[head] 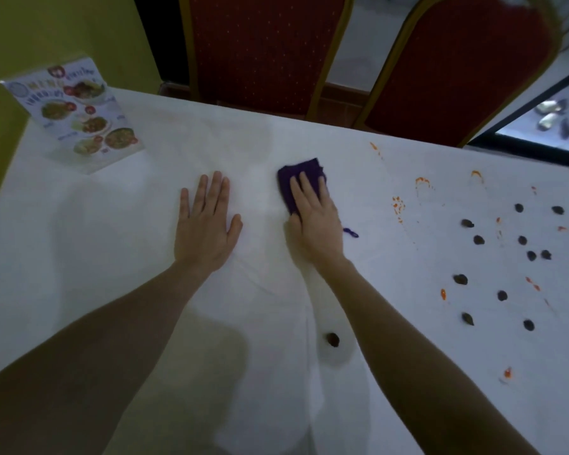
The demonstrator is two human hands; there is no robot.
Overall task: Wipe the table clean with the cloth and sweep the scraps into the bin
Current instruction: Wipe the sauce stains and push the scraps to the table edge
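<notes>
Right hand (314, 221) flat on cloth (296, 178)

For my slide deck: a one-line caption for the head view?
Right hand presses purple cloth flat; left hand braces; dark scraps remain.

Head view, steeply down, tabletop (112, 224) close.

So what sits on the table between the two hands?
Nothing: in the head view, only bare white tablecloth lies between the flat left hand and the right hand pressing the purple cloth.
</notes>
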